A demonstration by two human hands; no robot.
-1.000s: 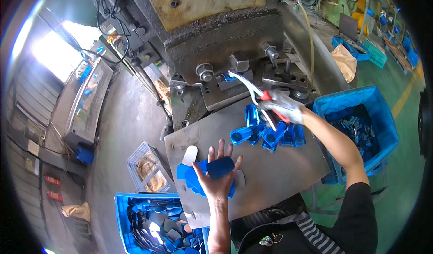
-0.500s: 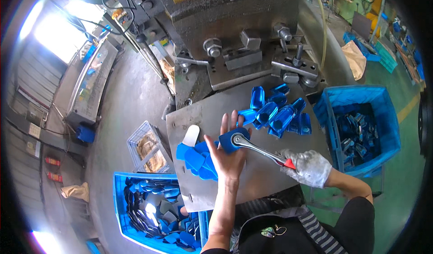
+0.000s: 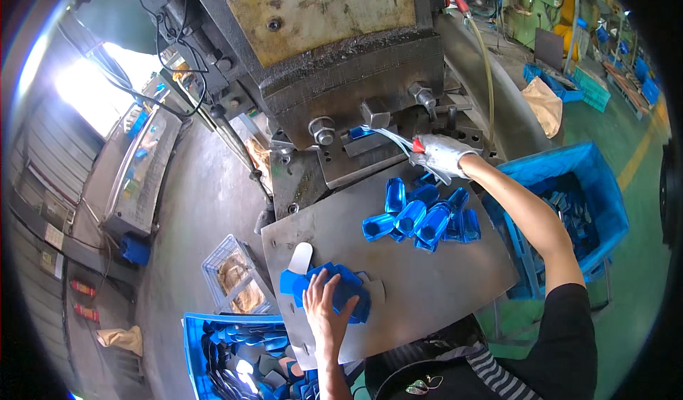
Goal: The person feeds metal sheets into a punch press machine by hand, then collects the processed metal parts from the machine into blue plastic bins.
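Note:
My gloved right hand (image 3: 442, 155) is closed around the red grip of a silver hand tool (image 3: 395, 138). Its far end reaches into the gap of a metal press, where a blue piece (image 3: 361, 132) lies at the die (image 3: 370, 151). The tool's outline is smeared by motion. Bare, with fingers spread, my left hand (image 3: 329, 315) rests on flat blue metal blanks (image 3: 356, 293) at the plate's left side. Beside them lies a pale, round-ended blank (image 3: 301, 258). Bent, trough-shaped blue pieces (image 3: 420, 219) are heaped on the steel plate (image 3: 427, 286) below the gloved hand.
The heavy press block (image 3: 341, 80) with large bolts stands over the plate's far edge. A blue bin (image 3: 597, 215) with shaped pieces stands at right. Another blue bin (image 3: 192, 350) holds flat blanks at lower left, near a pale crate (image 3: 220, 265).
My right hand has carried the tool up and away into the press, and the blue blank on it has left my left palm. My left hand has dropped down onto the blanks. The view has shifted.

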